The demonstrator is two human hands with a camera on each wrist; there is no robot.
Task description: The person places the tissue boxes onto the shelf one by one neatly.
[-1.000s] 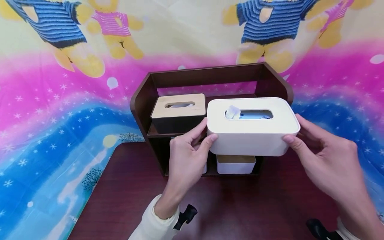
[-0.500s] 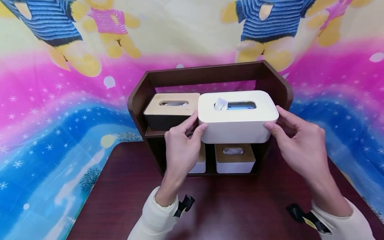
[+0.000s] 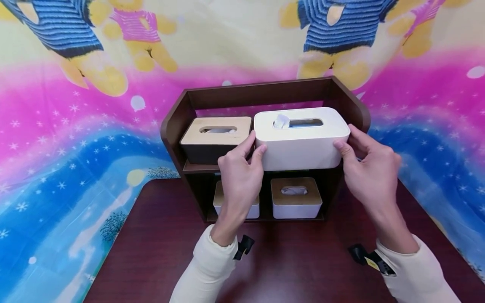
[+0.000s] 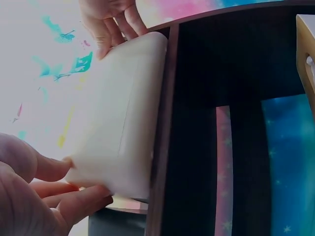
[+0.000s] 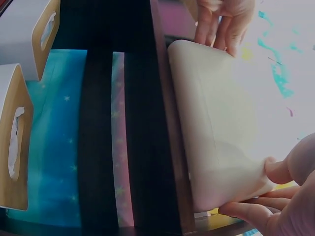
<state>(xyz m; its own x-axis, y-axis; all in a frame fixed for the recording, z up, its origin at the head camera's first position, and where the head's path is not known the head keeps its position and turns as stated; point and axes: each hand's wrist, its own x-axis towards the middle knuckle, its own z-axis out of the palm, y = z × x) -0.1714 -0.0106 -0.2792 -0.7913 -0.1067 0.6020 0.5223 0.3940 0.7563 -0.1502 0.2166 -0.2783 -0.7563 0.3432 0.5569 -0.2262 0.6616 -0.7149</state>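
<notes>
A white tissue box [image 3: 303,145] with a tuft of tissue in its oval slot is held between both hands at the upper shelf's right half. My left hand [image 3: 242,168] grips its left end, thumb on the front corner. At the other end my right hand [image 3: 369,164] grips it the same way. In both wrist views the underside of the white tissue box [image 4: 115,113] shows close to the shelf's front edge. Left of it, a black tissue box [image 3: 204,153] with a light wooden lid stands on the upper shelf of the dark brown rack [image 3: 261,94].
On the lower shelf stand two white tissue boxes with wooden lids, the right box [image 3: 297,210] and the left box [image 3: 253,211], partly behind my left wrist. The rack stands on a dark red table [image 3: 295,256] before a printed cloth backdrop [image 3: 242,38].
The white tissue box has moved left and away from me, into the upper shelf's opening, carried by both hands. More of the lower boxes shows now.
</notes>
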